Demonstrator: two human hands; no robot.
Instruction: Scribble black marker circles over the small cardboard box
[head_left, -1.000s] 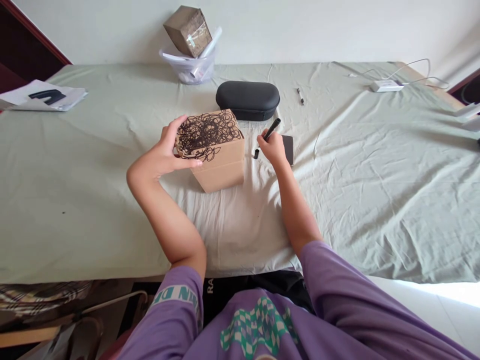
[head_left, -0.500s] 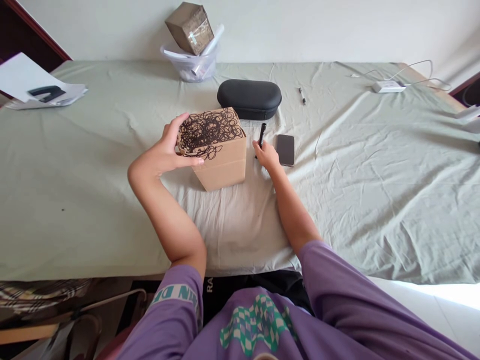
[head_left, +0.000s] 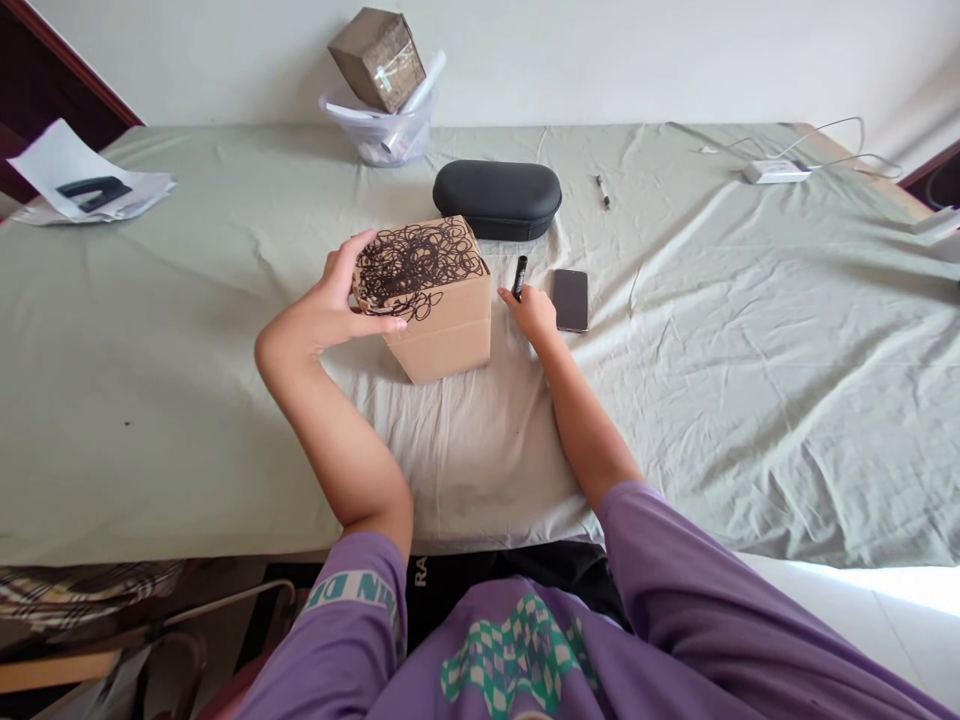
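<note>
Black marker (head_left: 520, 277) stands more upright in the right hand (head_left: 535, 312) than before.

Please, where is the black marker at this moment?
In the head view, the black marker is in the right hand, between the scribbled cardboard box on the left and the phone.

Cardboard box (head_left: 433, 295): brown, upright, top scribbled with black loops, standing between the table's (head_left: 187, 480) front and back edges.
Black marker (head_left: 520, 273): we hold it nearly upright beside the box, toward the right edge.
</note>
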